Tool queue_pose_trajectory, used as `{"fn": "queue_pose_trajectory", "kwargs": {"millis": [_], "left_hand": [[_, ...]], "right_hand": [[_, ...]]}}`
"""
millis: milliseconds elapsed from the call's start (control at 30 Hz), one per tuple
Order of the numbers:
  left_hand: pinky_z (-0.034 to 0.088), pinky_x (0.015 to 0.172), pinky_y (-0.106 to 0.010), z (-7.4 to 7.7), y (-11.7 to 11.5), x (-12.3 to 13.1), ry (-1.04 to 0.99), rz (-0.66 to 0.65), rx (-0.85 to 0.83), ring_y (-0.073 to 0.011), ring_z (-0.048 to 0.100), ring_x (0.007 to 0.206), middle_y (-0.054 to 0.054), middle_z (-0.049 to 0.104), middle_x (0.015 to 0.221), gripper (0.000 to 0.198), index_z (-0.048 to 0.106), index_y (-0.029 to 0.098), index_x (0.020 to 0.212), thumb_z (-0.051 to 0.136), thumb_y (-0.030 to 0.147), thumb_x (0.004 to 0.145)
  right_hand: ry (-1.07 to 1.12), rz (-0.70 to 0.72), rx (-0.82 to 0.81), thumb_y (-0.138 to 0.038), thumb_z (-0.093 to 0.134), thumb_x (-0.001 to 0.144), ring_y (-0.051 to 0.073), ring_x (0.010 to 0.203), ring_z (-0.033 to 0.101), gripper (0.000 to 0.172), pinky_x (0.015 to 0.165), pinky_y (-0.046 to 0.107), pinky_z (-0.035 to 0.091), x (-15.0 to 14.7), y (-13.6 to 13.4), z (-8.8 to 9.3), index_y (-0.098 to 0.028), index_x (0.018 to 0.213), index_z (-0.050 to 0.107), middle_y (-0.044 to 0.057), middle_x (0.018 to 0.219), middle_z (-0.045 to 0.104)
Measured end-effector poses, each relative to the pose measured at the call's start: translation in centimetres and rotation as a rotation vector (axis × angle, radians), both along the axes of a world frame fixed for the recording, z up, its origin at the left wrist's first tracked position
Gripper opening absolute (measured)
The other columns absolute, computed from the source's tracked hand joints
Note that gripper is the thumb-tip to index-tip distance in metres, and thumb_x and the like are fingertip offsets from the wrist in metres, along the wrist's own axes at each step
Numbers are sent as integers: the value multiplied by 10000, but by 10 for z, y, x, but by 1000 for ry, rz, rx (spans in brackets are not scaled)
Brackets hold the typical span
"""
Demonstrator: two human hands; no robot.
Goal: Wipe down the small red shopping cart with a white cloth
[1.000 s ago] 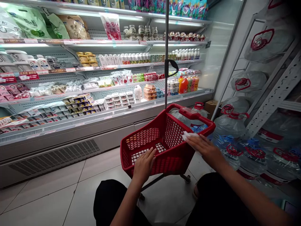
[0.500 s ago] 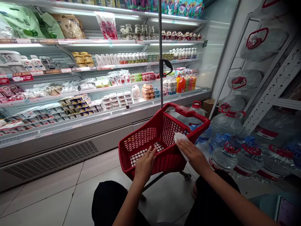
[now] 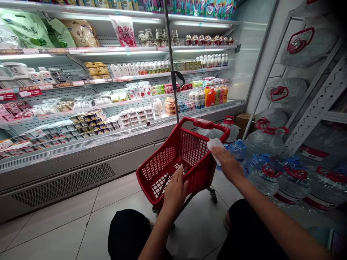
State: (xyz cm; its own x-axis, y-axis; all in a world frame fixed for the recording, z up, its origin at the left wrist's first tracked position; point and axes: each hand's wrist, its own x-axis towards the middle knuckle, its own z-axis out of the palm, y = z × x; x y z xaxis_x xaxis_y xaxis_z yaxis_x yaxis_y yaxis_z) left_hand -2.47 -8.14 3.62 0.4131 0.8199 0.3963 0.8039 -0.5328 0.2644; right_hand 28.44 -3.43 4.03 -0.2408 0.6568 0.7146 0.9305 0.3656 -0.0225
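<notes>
A small red shopping cart (image 3: 199, 178) with a lattice plastic basket stands on the tiled floor, between my knees and a chilled display. My left hand (image 3: 175, 192) lies against the near rim of the basket, fingers stretched out and thumb apart, holding nothing. Under my right hand (image 3: 229, 164) is a white tissue (image 3: 215, 145), pressed to the side rim just below the cart's handle (image 3: 206, 124). The palm hides part of the tissue. From the back of the cart rises a thin dark pole (image 3: 168, 39) with a black loop grip (image 3: 177, 80).
Beyond the cart runs an open refrigerated shelf (image 3: 127, 131) stocked with yogurt cups, bottles and bags. Large water bottles (image 3: 262, 178) with red handles crowd the right side, close to my right arm. A cardboard box (image 3: 243, 122) sits behind them.
The cart has turned and tipped slightly, and its pole has swung left. My right hand has moved up and right with the tissue. My left hand has shifted a little right.
</notes>
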Motion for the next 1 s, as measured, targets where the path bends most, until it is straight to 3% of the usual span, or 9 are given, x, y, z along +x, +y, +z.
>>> {"fn": "queue_pose_trajectory", "kwargs": {"millis": [167, 267, 367, 467, 533, 633, 767, 1000], "left_hand": [[288, 1282, -495, 10, -7, 11, -68, -111, -5, -248, 134, 1606, -112, 155, 1740, 754, -105, 230, 1660, 367, 366, 1088], [287, 1275, -515, 17, -12, 2, -59, -101, -52, -267, 67, 1612, -109, 81, 1750, 820, -95, 256, 1663, 444, 423, 1067], [284, 1259, -557, 21, -15, -25, 60, -126, -120, -299, 122, 1605, -108, 99, 1746, 932, -53, 311, 1668, 571, 511, 1004], [202, 1264, -611, 22, -11, -64, 219, -174, -165, -341, 194, 1588, -105, 168, 1735, 1090, 45, 357, 1668, 744, 577, 861], [160, 1263, -633, 20, -7, -89, 294, -172, -176, -363, 263, 1566, -99, 251, 1715, 1120, 173, 382, 1653, 811, 629, 767], [189, 1264, -601, 15, -3, -108, 313, -143, -169, -352, 389, 1510, -98, 398, 1653, 1084, 325, 376, 1613, 824, 697, 705], [242, 1254, -566, 7, -2, -98, 262, -87, -159, -320, 488, 1447, -117, 465, 1610, 1029, 332, 335, 1614, 769, 714, 763], [269, 1233, -596, -8, -10, -37, 158, 23, -75, -327, 467, 1463, -145, 394, 1645, 1013, 192, 288, 1659, 728, 598, 858]], "right_hand": [[9, 249, -78, -6, 393, 911, 218, 1431, 510, 780, 1203, 469, 446, -102, -28, -40, -258, 1641, 288, 55, 1556, 529], [-12, 388, -95, -71, 406, 989, 189, 1465, 461, 706, 1204, 443, 448, -127, -44, -47, -261, 1650, 245, 42, 1581, 499], [-53, 435, -85, -52, 394, 990, 175, 1473, 448, 725, 1221, 446, 424, -111, -38, -40, -283, 1654, 215, 21, 1583, 496], [-56, 372, -70, -12, 387, 956, 183, 1463, 462, 766, 1227, 466, 412, -77, -13, -29, -295, 1651, 230, 21, 1583, 495], [-46, 321, -64, 18, 383, 921, 194, 1464, 462, 804, 1227, 487, 406, -59, 6, -25, -295, 1648, 242, 30, 1585, 493], [-4, 245, -75, 87, 351, 818, 205, 1476, 442, 912, 1219, 507, 411, -53, 26, -28, -291, 1643, 264, 47, 1595, 480], [60, 206, -114, 108, 348, 731, 208, 1472, 449, 984, 1222, 512, 405, -79, 17, -37, -278, 1636, 296, 54, 1577, 504], [18, 373, -221, 81, 371, 654, 188, 1513, 383, 1042, 1247, 479, 380, -141, -75, -50, -252, 1638, 297, 20, 1594, 482]]}}
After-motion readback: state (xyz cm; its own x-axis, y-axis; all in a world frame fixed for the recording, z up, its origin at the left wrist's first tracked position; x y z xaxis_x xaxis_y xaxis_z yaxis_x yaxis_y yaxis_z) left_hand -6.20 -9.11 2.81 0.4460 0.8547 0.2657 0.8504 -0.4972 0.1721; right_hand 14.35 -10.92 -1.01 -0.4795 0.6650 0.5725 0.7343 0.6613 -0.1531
